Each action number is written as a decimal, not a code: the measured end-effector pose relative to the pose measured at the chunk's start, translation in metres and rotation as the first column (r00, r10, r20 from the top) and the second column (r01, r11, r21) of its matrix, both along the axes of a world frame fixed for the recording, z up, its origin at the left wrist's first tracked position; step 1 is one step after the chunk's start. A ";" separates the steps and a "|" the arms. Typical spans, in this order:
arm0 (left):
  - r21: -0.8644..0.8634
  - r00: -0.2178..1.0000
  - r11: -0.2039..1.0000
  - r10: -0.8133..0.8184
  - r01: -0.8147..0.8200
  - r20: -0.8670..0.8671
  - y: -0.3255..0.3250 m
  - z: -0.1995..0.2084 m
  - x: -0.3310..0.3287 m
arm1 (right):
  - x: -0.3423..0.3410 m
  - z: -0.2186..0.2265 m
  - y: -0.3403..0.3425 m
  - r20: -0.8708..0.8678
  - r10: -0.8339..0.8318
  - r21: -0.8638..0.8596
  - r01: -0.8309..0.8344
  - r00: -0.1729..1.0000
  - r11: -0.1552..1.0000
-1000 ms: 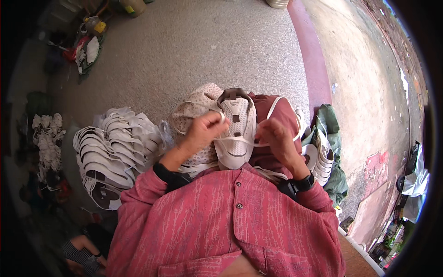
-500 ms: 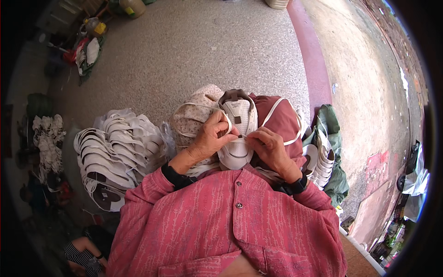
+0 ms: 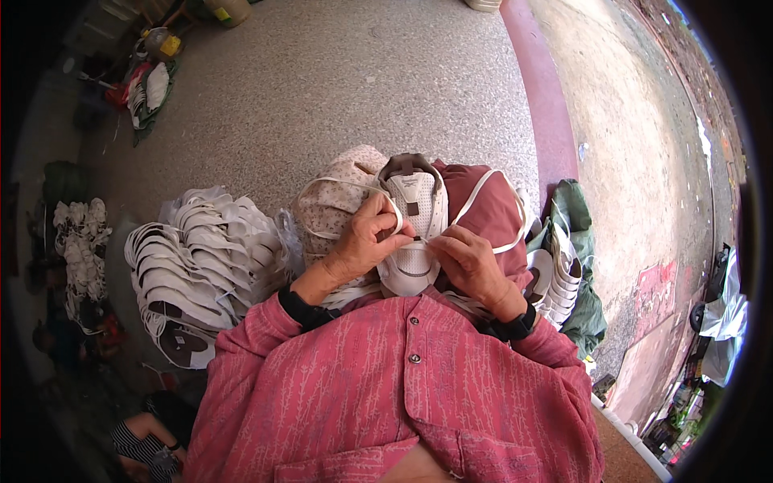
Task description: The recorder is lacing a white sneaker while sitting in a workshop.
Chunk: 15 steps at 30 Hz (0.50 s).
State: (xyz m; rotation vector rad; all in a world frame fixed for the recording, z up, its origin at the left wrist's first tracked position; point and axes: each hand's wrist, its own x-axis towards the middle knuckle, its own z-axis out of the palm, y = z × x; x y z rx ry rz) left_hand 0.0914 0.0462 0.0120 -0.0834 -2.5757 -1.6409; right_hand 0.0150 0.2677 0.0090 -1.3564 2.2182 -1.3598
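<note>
A white sneaker upper (image 3: 415, 199) with a dark brown collar lies on my lap between my knees, its toe toward me. White shoelace (image 3: 477, 193) runs through it, with a loop spread over each knee. My left hand (image 3: 370, 235) pinches the lace at the left edge of the tongue, and part of the lace curves over its fingers. Opposite it, my right hand (image 3: 469, 256) is closed with thumb and forefinger on the lace near the lower eyelets. The fingertips of both hands almost meet above the shoe, hiding the exact grip.
Stacked white shoe uppers (image 3: 185, 262) stand at my left. More shoes (image 3: 561, 278) sit in a green sack (image 3: 586, 302) at my right. Another pile of white pieces (image 3: 80, 249) is at the far left. A person's arm (image 3: 145, 431) shows at lower left.
Both hands stay almost in place at the lace. The whole view shifts very slightly; nothing is let go.
</note>
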 end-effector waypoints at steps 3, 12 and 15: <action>-0.018 1.000 1.000 0.000 0.000 -0.011 0.001 0.001 0.000 | 0.001 -0.002 -0.001 0.003 -0.001 -0.018 0.001 1.000 1.000; -0.016 0.999 0.999 -0.028 0.028 -0.041 0.000 0.001 -0.001 | 0.004 -0.005 -0.004 0.369 -0.109 -0.119 0.163 0.923 0.979; -0.070 0.998 0.997 -0.035 0.031 -0.052 -0.001 -0.001 -0.001 | 0.008 -0.011 -0.002 0.354 -0.105 -0.099 0.149 0.929 0.984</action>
